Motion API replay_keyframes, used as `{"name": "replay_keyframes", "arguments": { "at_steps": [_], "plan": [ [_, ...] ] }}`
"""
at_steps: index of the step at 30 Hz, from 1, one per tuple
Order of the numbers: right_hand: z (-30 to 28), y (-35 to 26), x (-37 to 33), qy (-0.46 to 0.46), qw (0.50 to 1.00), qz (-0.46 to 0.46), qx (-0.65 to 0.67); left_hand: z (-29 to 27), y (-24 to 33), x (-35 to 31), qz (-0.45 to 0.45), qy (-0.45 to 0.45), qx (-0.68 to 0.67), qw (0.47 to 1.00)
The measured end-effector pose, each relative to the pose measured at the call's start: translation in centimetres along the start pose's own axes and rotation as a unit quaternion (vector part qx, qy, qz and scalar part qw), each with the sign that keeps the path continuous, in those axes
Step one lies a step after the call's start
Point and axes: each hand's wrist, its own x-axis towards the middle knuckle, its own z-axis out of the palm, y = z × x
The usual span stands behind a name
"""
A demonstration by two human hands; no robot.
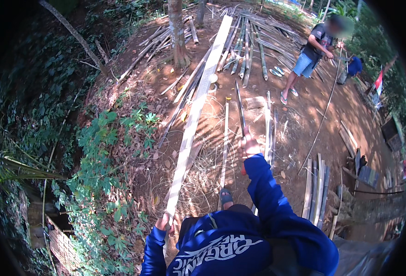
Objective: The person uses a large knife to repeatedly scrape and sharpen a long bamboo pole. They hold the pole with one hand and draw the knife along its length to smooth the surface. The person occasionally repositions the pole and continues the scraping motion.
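My left hand (165, 222) is closed round the near end of a long pale slat (191, 124). The slat slants up and away to the far bamboo poles, and its wood or bamboo face is bright in the sun. My right hand (249, 146) is held out ahead, closed on what looks like a machete. Its long, dark, narrow blade (240, 101) points away from me, and a red end shows below the hand. Between the two hands a thin pale strip (225, 142) lies on the ground, close to my sandalled foot (225, 197).
Curly shavings (207, 161) cover the dirt around the slat. Several bamboo poles (246, 46) lie beyond a tree trunk (179, 37). At the far right a person (316, 50) stands holding a long thin pole. Split strips (314, 188) lie at right; leafy plants (106, 152) edge the left slope.
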Motion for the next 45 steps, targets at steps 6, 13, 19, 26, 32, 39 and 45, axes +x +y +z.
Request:
{"name": "replay_keyframes", "arguments": {
  "at_steps": [6, 13, 19, 26, 32, 39, 45],
  "plan": [
    [0.2, 2.3, 1.1, 0.013, 0.997, -0.073, -0.013, 0.0, -0.2, 0.1, -0.006, 0.023, -0.062, 0.998],
    [2.3, 0.3, -5.8, 0.106, 0.855, -0.379, -0.338, -1.0, -2.5, 1.1, 0.008, 0.050, -0.092, 0.995],
    [4.1, -3.3, -9.9, -0.087, 0.621, -0.437, -0.645, 3.8, 0.1, -0.9, 0.114, 0.190, 0.108, 0.969],
    [2.9, -9.1, -8.3, -0.036, 0.524, -0.516, -0.677, 8.1, -1.4, -1.9, 0.198, 0.413, 0.318, 0.830],
    [-2.5, -28.2, 2.1, 0.198, 0.671, -0.425, -0.574, 8.5, -5.9, -3.5, 0.207, 0.396, 0.313, 0.838],
    [-3.9, -29.1, 1.3, 0.248, 0.722, -0.534, -0.363, 9.9, -2.0, -2.5, 0.126, 0.405, 0.349, 0.836],
    [1.9, -11.4, -9.9, -0.020, 0.512, -0.533, -0.673, 9.5, -3.1, -0.3, 0.185, 0.419, 0.328, 0.826]
  ]
}}
